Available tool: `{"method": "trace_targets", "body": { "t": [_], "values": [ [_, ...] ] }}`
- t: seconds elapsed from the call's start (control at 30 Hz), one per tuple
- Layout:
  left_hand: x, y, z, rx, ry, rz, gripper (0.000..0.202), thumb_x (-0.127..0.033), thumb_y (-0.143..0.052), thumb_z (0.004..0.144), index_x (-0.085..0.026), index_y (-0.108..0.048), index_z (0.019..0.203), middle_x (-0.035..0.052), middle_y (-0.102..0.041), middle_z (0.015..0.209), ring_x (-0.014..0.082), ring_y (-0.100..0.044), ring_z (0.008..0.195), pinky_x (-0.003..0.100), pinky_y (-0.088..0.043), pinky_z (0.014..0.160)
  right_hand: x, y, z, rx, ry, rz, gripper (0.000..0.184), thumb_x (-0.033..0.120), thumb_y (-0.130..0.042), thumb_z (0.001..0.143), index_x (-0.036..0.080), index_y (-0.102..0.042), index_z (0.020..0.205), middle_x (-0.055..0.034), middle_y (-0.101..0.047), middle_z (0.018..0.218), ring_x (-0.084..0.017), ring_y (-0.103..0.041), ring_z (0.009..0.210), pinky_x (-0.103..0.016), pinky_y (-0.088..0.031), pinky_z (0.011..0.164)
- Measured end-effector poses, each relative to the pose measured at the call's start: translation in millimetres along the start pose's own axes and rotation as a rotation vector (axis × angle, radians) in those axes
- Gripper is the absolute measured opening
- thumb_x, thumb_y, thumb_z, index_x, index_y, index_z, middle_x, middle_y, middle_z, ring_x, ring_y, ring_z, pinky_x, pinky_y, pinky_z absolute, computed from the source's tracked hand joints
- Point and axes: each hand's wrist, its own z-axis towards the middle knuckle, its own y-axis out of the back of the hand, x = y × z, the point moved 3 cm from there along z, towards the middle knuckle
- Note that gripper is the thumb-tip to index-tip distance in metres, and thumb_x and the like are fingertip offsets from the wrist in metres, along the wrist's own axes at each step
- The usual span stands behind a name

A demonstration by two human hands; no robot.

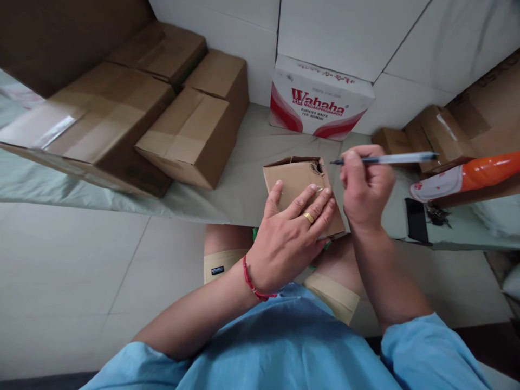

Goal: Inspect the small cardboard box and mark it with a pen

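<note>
A small brown cardboard box (280, 173) rests at the front edge of the cloth-covered surface, its upper right corner torn and ragged. My left hand (296, 227) lies flat on top of it with the fingers spread; a gold ring and a red wrist cord show. Closed around a pen (402, 158), my right hand (365, 184) hovers just right of the box. The pen's dark tip points left, close to the torn corner and apparently not touching it.
Several larger cardboard boxes (117, 114) stand at the left. A white and red Wahaha carton (320, 103) leans against the wall. To the right are small boxes (439, 132), an orange bottle-like object (483, 173), a black phone (416, 219) and keys (437, 215).
</note>
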Motion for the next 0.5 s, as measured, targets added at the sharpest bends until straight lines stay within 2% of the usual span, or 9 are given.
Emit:
{"method": "trace_targets", "body": {
  "t": [0.07, 0.13, 0.2, 0.27, 0.37, 0.43, 0.5],
  "values": [
    [0.1, 0.7, 0.2, 0.007, 0.004, -0.014, 0.049, -0.039, -0.061, 0.111, -0.021, -0.059, 0.156, 0.0093, -0.057, 0.166, 0.0311, -0.057, 0.152, 0.068, -0.021, 0.137, -15.1, 16.7, 2.0, -0.125, -0.007, 0.011, 0.032, 0.058, -0.056, 0.108, 0.027, -0.064, 0.11, 0.0015, -0.061, 0.081, -0.012, -0.052, 0.058, -0.026, -0.04, 0.056],
    [0.4, 0.7, 0.6, 0.011, 0.007, -0.025, 0.048, -0.038, -0.063, 0.109, -0.022, -0.06, 0.155, 0.01, -0.058, 0.165, 0.0322, -0.057, 0.152, 0.069, -0.022, 0.136, -40.1, 34.3, 5.0, -0.162, -0.027, -0.067, 0.031, 0.055, -0.051, 0.11, 0.028, -0.064, 0.119, 0.0002, -0.066, 0.086, -0.013, -0.053, 0.059, -0.027, -0.041, 0.058],
    [0.8, 0.2, 1.5, -0.003, 0.004, -0.027, 0.046, -0.035, -0.064, 0.108, -0.023, -0.061, 0.153, 0.011, -0.062, 0.162, 0.0328, -0.058, 0.15, 0.07, -0.022, 0.136, -74.4, 49.5, 6.7, -0.053, -0.09, -0.306, 0.027, 0.045, -0.051, 0.109, 0.025, -0.067, 0.118, -0.0014, -0.068, 0.084, -0.016, -0.058, 0.065, -0.028, -0.045, 0.065],
    [1.5, -0.6, 2.8, -0.028, -0.001, -0.02, 0.042, -0.035, -0.065, 0.108, -0.022, -0.064, 0.148, 0.0125, -0.067, 0.156, 0.0331, -0.061, 0.147, 0.07, -0.023, 0.135, -114.9, 62.3, 3.5, 0.175, -0.21, -0.664, 0.022, 0.03, -0.056, 0.103, 0.021, -0.073, 0.113, -0.0056, -0.072, 0.085, -0.02, -0.063, 0.076, -0.032, -0.047, 0.075],
    [3.4, -1.8, 5.5, -0.047, 0.004, -0.006, 0.037, -0.038, -0.067, 0.106, -0.021, -0.069, 0.139, 0.0141, -0.073, 0.146, 0.0335, -0.064, 0.142, 0.069, -0.027, 0.133, -171.4, 81.8, -10.7, 0.485, -0.446, -1.053, 0.033, 0.015, -0.058, 0.092, 0.017, -0.076, 0.12, -0.0166, -0.077, 0.11, -0.025, -0.068, 0.094, -0.034, -0.047, 0.083],
    [4.8, -2.1, 7.5, -0.045, 0.006, 0.004, 0.034, -0.04, -0.068, 0.106, -0.022, -0.071, 0.134, 0.0138, -0.074, 0.144, 0.0335, -0.065, 0.14, 0.068, -0.03, 0.131, -196.4, 93.3, -20.0, 0.55, -0.541, -1.113, 0.041, 0.013, -0.059, 0.09, 0.014, -0.075, 0.128, -0.0206, -0.077, 0.12, -0.028, -0.069, 0.101, -0.035, -0.047, 0.086],
    [5.9, -1.4, 9.2, -0.044, -0.001, 0.013, 0.033, -0.041, -0.069, 0.105, -0.022, -0.071, 0.133, 0.0135, -0.074, 0.143, 0.0338, -0.065, 0.139, 0.067, -0.031, 0.13, -211.7, 103.3, -26.2, 0.542, -0.557, -1.089, 0.049, 0.014, -0.059, 0.09, 0.011, -0.07, 0.138, -0.0212, -0.077, 0.117, -0.028, -0.069, 0.102, -0.035, -0.048, 0.087]
  ]
}}
